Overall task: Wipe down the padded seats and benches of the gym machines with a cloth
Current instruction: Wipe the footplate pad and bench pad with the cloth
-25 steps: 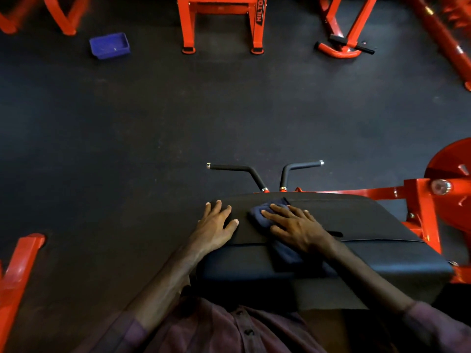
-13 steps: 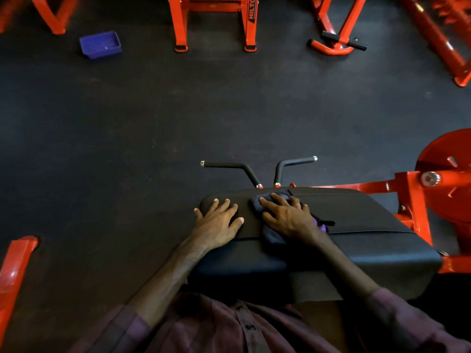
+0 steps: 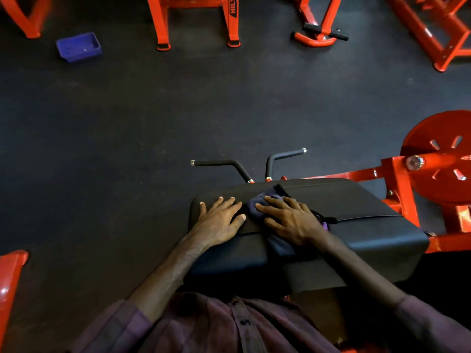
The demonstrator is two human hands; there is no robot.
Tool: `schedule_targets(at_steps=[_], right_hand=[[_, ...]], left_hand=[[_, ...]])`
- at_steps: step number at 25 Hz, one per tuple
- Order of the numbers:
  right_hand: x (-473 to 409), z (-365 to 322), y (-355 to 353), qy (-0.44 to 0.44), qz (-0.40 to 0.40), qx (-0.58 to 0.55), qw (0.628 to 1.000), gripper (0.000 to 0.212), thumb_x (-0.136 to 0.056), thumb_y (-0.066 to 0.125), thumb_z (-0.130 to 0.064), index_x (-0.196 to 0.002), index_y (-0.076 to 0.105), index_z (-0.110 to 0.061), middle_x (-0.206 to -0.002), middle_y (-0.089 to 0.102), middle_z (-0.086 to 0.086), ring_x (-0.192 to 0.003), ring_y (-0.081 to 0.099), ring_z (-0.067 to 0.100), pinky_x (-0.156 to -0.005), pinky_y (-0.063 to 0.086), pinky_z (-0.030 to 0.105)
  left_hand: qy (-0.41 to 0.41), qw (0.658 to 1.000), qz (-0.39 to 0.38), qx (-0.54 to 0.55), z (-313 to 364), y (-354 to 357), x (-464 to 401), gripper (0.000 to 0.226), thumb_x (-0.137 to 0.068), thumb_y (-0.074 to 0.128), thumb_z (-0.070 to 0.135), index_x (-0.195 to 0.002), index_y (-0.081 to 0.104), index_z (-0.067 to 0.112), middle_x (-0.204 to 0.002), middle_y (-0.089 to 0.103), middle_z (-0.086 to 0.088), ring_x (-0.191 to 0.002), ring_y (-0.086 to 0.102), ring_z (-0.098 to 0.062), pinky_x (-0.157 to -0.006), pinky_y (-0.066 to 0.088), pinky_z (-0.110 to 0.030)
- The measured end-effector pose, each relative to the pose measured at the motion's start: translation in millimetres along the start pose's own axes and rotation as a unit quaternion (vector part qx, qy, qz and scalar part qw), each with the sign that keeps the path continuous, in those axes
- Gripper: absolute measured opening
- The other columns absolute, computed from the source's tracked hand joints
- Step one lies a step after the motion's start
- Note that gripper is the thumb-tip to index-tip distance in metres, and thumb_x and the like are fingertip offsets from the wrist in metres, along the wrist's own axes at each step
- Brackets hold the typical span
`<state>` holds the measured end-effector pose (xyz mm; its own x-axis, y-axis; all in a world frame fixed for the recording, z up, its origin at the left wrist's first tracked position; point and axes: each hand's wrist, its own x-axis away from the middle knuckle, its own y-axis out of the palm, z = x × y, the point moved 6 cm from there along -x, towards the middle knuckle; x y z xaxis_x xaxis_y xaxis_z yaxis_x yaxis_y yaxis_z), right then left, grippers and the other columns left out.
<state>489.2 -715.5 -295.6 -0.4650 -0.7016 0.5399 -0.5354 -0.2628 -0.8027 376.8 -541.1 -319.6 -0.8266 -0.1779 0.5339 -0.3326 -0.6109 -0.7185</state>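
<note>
Wiping was underway at lower centre: a dark blue cloth (image 3: 265, 202) was pressed under the flat-fingered right hand (image 3: 293, 220) onto the black padded bench (image 3: 356, 215), steadied by the flat, empty left hand (image 3: 219, 217); the pad's right portion and the other machines seemingly remained.

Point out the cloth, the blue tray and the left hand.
cloth (image 3: 254, 206), head view, bare fold beyond the fingertips.
blue tray (image 3: 79, 47), head view, its inner floor.
left hand (image 3: 216, 221), head view, back of the hand.

A black padded bench (image 3: 356, 212) carries a dark blue cloth (image 3: 267, 197). The right hand (image 3: 293, 220) lies flat on the cloth. The left hand (image 3: 219, 220) lies flat on the pad just beside it.
</note>
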Motion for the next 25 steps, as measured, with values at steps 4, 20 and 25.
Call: schedule_targets(at_steps=[4,20,25], right_hand=[[-1.5,43.7,-16.3,0.076,-0.009,-0.012,0.997,0.054,-0.104,0.039,-0.059,-0.157,0.031,-0.054,-0.173,0.022,-0.011,-0.155,0.027,0.030,-0.125,0.024,0.054],[23.0,81.5,-15.4,0.042,-0.010,-0.025,0.999,0.061,-0.093,0.027,-0.076,-0.152,0.033,-0.061,-0.171,0.024,-0.013,-0.156,0.025,0.028,-0.125,0.023,0.057],[-5.5,89.3,-22.2,0.176,0.029,-0.012,0.984,0.049,-0.104,0.042,-0.056,-0.153,0.038,-0.055,-0.167,0.030,-0.007,-0.149,0.032,0.037,-0.120,0.026,0.058]], left_hand=[[0.003,1.000,0.000,0.007,1.3,-0.9,-1.0,0.060,-0.110,0.034,0.056,-0.165,0.031,0.033,-0.176,0.015,0.006,-0.163,0.004,-0.020,-0.126,-0.003,-0.067],[0.054,0.998,-0.024,0.019,35.0,5.3,-16.8,0.063,-0.110,0.035,0.055,-0.166,0.029,0.026,-0.176,0.015,0.000,-0.163,0.004,-0.019,-0.130,-0.001,-0.058],[0.070,0.997,-0.014,0.021,44.2,8.8,-26.2,0.064,-0.109,0.037,0.056,-0.165,0.031,0.025,-0.176,0.016,0.000,-0.163,0.005,-0.019,-0.130,-0.001,-0.058]])
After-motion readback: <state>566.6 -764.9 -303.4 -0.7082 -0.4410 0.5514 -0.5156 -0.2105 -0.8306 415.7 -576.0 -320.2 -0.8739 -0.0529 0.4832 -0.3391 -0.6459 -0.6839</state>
